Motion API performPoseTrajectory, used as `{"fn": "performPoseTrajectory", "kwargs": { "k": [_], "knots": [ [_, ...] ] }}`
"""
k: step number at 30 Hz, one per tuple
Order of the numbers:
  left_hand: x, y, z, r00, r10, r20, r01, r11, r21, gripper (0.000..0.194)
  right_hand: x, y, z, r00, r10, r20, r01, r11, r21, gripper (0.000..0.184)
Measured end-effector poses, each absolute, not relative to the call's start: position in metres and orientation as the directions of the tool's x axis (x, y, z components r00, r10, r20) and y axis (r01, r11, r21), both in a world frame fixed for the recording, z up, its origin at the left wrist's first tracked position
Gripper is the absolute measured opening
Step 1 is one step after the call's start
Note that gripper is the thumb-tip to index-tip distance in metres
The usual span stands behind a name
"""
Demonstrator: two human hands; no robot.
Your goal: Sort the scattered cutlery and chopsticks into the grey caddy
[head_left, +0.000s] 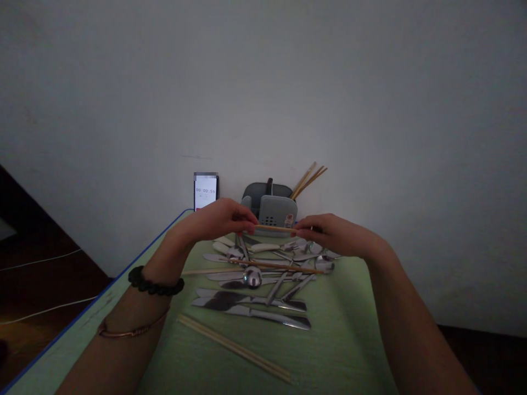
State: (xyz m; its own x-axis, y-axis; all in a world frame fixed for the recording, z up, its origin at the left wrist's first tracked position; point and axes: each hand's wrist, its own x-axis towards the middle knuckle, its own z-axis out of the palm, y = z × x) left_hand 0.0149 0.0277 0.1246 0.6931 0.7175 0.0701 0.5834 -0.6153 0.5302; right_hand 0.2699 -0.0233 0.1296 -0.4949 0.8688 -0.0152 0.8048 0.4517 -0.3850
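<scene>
A wooden chopstick is stretched level between my two hands, above the far part of a cutlery pile. Its left end is pinched by my left hand, and its right end by my right hand. Just behind it stands a grey cutlery holder, with several chopsticks leaning out of its right side. Below my hands lie table knives, a round spoon, forks and a loose chopstick across them. Whether one or two chopsticks are between my hands, I cannot tell.
A phone showing a timer leans against the white wall, left of the holder. Nearest me on the green tabletop lies a wrapped pair of chopsticks. The table's blue edge runs along the left.
</scene>
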Motion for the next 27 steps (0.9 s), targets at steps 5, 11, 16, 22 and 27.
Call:
{"fn": "performPoseTrajectory", "kwargs": {
  "k": [5, 11, 16, 22, 27],
  "knots": [
    [0.0171, 0.025, 0.1242, 0.671, 0.732, 0.116, 0.598, -0.628, 0.498, 0.028, 0.2701, -0.0235, 0.129, -0.479, 0.878, -0.024, 0.8, 0.425, -0.423, 0.035],
    [0.0226, 0.0224, 0.1247, 0.608, 0.75, 0.261, 0.609, -0.652, 0.452, 0.027, 0.2683, -0.0201, 0.1256, -0.461, 0.887, 0.037, 0.79, 0.429, -0.437, 0.036],
    [0.02, 0.022, 0.1265, 0.609, 0.758, 0.235, 0.596, -0.632, 0.495, 0.029, 0.2684, -0.0197, 0.1262, -0.452, 0.889, 0.073, 0.799, 0.44, -0.411, 0.037],
    [0.021, 0.0212, 0.1268, 0.604, 0.759, 0.245, 0.594, -0.633, 0.496, 0.029, 0.2698, -0.019, 0.1274, -0.446, 0.892, 0.081, 0.786, 0.433, -0.442, 0.036],
    [0.0224, 0.0242, 0.1244, 0.499, 0.758, 0.419, 0.533, -0.65, 0.542, 0.028, 0.269, -0.0193, 0.1311, -0.435, 0.89, 0.138, 0.768, 0.447, -0.459, 0.034]
  ]
}}
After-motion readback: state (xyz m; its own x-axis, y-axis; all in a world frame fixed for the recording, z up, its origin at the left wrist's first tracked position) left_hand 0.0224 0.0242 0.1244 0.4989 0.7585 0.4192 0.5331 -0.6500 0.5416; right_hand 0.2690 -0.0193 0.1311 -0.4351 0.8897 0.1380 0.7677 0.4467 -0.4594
